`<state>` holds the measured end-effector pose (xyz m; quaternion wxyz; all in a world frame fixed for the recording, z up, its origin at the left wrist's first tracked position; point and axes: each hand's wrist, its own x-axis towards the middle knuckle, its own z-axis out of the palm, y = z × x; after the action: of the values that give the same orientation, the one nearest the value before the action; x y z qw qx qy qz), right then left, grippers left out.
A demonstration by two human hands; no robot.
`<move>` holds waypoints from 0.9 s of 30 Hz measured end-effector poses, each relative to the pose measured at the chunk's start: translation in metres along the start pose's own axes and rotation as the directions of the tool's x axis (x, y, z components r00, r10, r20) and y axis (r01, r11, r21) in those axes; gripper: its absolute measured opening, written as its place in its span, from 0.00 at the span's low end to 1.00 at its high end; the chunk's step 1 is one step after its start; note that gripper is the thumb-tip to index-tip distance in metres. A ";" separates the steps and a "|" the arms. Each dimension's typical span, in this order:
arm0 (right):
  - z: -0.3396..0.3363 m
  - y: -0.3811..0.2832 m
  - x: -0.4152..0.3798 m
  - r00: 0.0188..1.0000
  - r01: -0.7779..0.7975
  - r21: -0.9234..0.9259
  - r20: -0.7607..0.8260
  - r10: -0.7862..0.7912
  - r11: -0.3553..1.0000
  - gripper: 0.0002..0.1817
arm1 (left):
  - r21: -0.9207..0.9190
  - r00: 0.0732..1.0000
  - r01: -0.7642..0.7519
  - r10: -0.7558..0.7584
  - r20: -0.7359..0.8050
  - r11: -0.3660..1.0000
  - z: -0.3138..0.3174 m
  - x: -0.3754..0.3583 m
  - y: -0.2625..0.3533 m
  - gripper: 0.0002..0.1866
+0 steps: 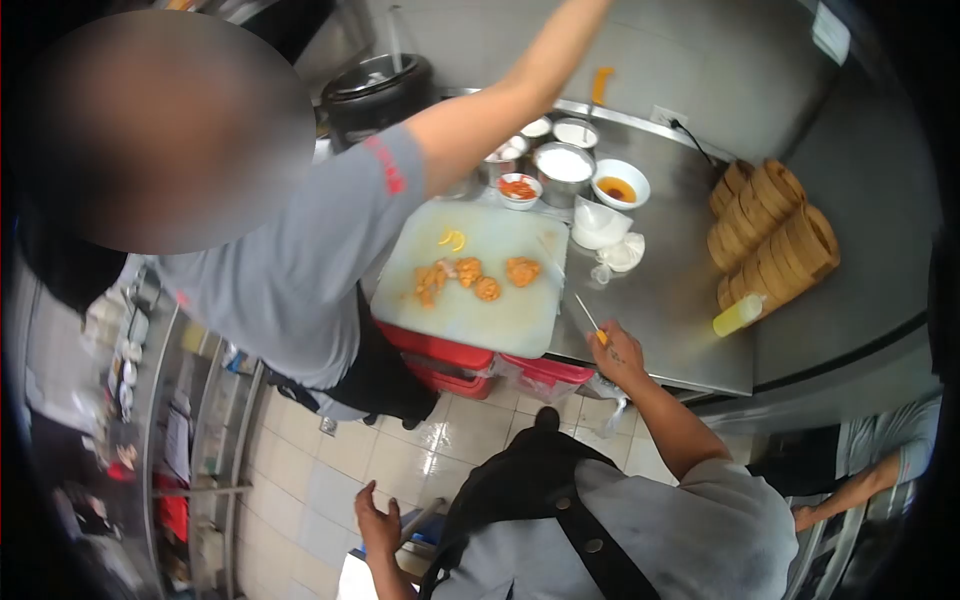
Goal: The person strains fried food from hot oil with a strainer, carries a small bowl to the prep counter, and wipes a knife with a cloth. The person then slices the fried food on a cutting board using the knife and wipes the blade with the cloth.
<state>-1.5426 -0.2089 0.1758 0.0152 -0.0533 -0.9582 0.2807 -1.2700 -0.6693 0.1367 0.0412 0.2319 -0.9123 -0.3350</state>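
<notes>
Clasping an orange-handled knife (600, 336), the right hand (619, 354) grips snugly (left hand (378, 522) loosely spread).

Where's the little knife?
The knife is in the person's right hand, right of centre in the head view, by the right edge of the white cutting board.

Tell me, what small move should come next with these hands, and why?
Probably bring the yellow-handled knife over the white cutting board: the right hand holds it beside the board, and orange food pieces lie there.
</notes>
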 end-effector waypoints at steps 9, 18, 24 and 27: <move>-0.005 0.037 0.058 0.996 0.080 0.099 0.020 -0.083 0.992 0.18 | -0.040 0.822 -0.532 0.527 0.215 0.846 0.077 0.102 0.180 0.29; -0.048 0.077 0.028 0.991 -0.060 0.323 0.136 0.016 0.945 0.17 | 0.294 0.825 -0.564 0.546 0.147 0.772 0.148 0.269 0.296 0.34; -0.055 0.098 0.009 0.984 -0.142 0.346 0.148 0.095 0.927 0.16 | 0.494 0.754 -0.646 0.384 0.533 0.582 0.162 0.332 0.334 0.39; -0.051 0.100 0.000 0.985 -0.157 0.355 0.120 0.122 0.922 0.14 | 0.474 0.746 -0.649 0.380 0.547 0.595 0.169 0.355 0.323 0.40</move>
<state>-1.5306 -0.0980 0.1645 -0.0412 -0.1041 -0.8832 0.4554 -1.7523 -0.5136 0.1815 -0.1252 -0.1202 -0.9847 -0.0158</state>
